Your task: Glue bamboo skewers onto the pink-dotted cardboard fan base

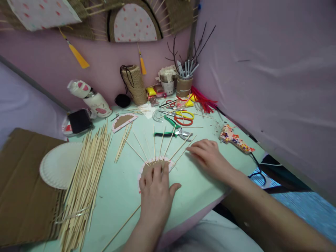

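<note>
Left hand (155,190): palm down, fingers slightly spread, thumb out to the side. It presses on the cardboard half-disc (145,170), not gripping it. Right hand (210,157): fingers together, loosely bent, tips at the outer part of the rightmost stick in the fan. Can't tell if it's pinching or just touching.

Half-disc sits directly under the left fingers, brown face up, spotted rim showing around them. Fanned sticks (154,143) run out beyond the left fingertips, inner ends at the curved edge. Can't see whether they're fixed there.

Handling, my read: half-disc is light, fairly stiff, will skid on the smooth tabletop (199,199) unless weighted, so flat fingers mid-face make sense. Sticks look thin, light, stiff, snappable; long lever, so a knock at the tip swings the inner end. Best hold: pinch close to the rim; tip for angle trim only. Don't lift the piece by the sticks. Pruning shears (180,132) lie just past the fan, ahead of both hands; mind the tips there.
</note>
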The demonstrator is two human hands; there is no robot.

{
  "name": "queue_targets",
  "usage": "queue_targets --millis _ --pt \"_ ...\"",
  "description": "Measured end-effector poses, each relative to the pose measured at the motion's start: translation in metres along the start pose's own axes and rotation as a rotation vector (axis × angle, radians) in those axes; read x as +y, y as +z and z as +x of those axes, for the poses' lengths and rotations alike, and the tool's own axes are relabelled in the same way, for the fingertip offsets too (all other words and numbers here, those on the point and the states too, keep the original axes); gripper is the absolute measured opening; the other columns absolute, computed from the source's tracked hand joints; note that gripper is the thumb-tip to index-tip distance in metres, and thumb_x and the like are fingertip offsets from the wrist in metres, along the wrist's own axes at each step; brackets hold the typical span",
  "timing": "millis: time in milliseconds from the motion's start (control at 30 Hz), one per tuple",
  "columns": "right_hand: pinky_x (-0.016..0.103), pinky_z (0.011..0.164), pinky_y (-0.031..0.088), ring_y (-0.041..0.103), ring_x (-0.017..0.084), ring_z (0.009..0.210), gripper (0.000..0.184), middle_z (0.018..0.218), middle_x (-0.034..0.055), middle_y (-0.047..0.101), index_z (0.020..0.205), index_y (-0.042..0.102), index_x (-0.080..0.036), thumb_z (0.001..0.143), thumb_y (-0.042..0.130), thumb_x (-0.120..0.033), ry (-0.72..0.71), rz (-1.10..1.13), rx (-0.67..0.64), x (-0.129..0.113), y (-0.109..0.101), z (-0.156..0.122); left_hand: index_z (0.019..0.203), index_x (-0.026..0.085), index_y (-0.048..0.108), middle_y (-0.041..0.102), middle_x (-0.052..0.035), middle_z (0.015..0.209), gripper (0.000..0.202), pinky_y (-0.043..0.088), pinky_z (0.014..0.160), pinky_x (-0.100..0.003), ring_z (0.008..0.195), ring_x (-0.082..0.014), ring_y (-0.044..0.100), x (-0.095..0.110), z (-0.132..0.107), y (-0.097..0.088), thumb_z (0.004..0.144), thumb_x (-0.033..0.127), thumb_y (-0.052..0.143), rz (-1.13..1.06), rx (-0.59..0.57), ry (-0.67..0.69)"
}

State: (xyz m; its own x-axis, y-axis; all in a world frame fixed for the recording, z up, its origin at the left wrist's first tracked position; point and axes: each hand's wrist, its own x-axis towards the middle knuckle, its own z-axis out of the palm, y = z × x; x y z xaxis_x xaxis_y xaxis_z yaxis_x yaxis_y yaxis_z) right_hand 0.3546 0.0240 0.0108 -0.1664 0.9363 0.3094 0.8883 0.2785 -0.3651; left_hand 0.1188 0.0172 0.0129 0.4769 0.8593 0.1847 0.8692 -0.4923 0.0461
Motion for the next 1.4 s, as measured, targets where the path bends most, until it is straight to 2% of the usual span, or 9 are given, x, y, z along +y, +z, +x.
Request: queue_targets --millis 133,233,500,1000,1400 --pt "0.044 0.088 0.027 0.048 0.026 0.105 0.026 0.111 0.0077 0.067 0.119 0.063 -0.026 0.098 0.049 -0.022 0.022 -0.080 -0.083 -0.030 0.013 0.012 0.137 0.025 0.052 0.059 -0.0103 0.126 0.059 0.043 0.090 -0.047 0.122 -0.0347 0.045 0.000 0.000 0.000 0.083 0.041 0.071 0.014 0.012 -0.002" --pt "0.044 0.087 0.026 0.047 0.026 0.106 0.024 0.112 0.0078 0.067 0.115 0.064 -0.025 0.097 0.049 -0.020 0.050 -0.089 -0.078 -0.038 0.020 0.018 0.137 0.025 0.051 0.058 -0.0112 0.127 0.060 0.043 0.089 -0.046 0.122 -0.0350 0.045 0.000 -0.001 0.001 0.083 0.042 0.070 0.015 0.014 0.002" --pt "0.045 0.088 0.026 0.048 0.026 0.105 0.023 0.111 0.0086 0.069 0.112 0.064 -0.026 0.099 0.045 -0.023 0.058 -0.047 -0.019 -0.039 0.028 0.019 0.138 0.025 0.052 0.058 -0.0118 0.129 0.060 0.043 0.089 -0.046 0.124 -0.0357 0.044 -0.001 -0.001 0.003 0.083 0.042 0.070 -0.003 0.021 0.002" --pt "0.044 0.088 0.026 0.047 0.025 0.106 0.025 0.114 0.0068 0.068 0.114 0.063 -0.025 0.100 0.043 -0.027 0.074 -0.042 -0.045 -0.040 0.029 0.020 0.137 0.024 0.051 0.058 -0.0119 0.127 0.059 0.042 0.089 -0.047 0.124 -0.0362 0.043 -0.001 -0.002 0.004 0.084 0.044 0.068 0.005 0.015 0.008" --pt "0.045 0.089 0.028 0.048 0.026 0.108 0.025 0.114 0.0089 0.068 0.116 0.063 -0.024 0.100 0.044 -0.026 0.085 -0.034 -0.060 -0.042 0.029 0.021 0.137 0.022 0.052 0.060 -0.0113 0.126 0.061 0.042 0.091 -0.049 0.124 -0.0364 0.043 0.001 -0.002 0.004 0.084 0.046 0.068 0.018 0.023 0.015"
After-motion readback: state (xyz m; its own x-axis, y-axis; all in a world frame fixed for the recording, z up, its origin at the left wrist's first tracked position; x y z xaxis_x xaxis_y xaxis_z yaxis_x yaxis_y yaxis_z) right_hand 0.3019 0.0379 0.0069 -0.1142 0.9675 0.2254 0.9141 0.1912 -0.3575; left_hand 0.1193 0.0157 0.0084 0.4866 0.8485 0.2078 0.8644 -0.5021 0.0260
